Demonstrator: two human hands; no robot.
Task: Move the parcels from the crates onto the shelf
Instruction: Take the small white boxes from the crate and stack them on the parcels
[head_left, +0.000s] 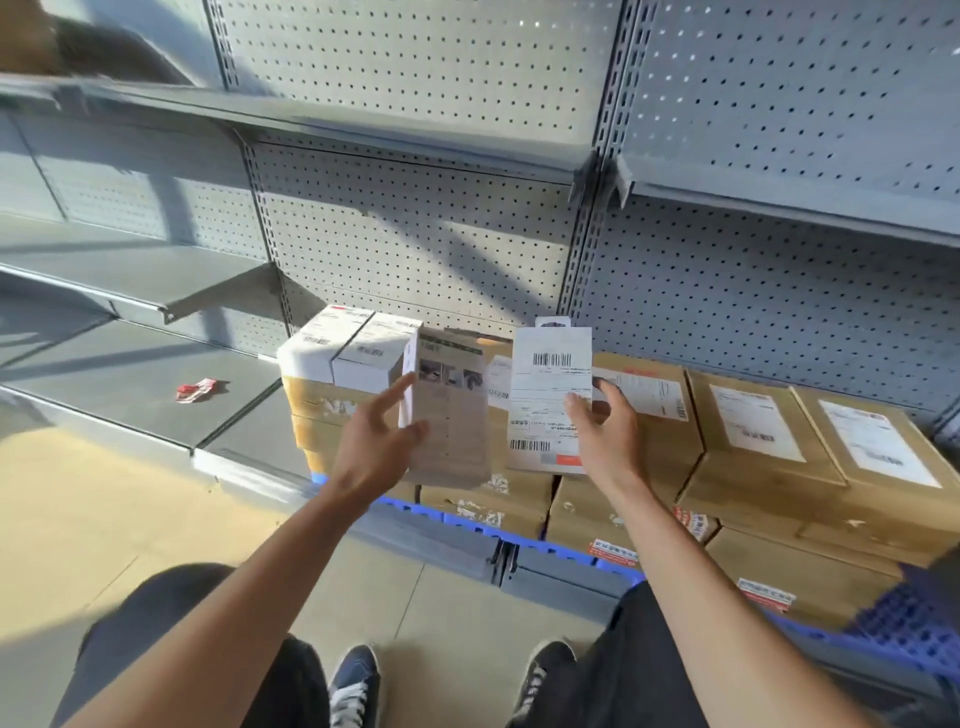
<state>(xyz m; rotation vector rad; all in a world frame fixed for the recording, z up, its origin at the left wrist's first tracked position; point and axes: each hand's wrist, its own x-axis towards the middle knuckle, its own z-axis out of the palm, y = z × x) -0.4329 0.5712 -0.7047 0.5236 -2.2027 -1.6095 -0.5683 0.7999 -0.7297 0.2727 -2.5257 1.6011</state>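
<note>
My left hand (376, 441) holds a tall grey-printed box (447, 410) between thumb and fingers, upright in front of the bottom shelf (244, 447). My right hand (605, 431) pinches a flat white parcel with barcodes (545, 395) by its right edge, also upright. Behind them, brown cardboard parcels (753, 457) with white labels lie stacked in a row, and two white boxes (348, 345) sit on top at the left end of the stack.
Grey metal shelving with pegboard backs fills the view; upper shelves (363, 130) hold nothing. A crumpled red-and-white wrapper (197, 389) lies on the left shelf. A blue plastic crate (904, 623) stands at the lower right. My legs and shoes are below.
</note>
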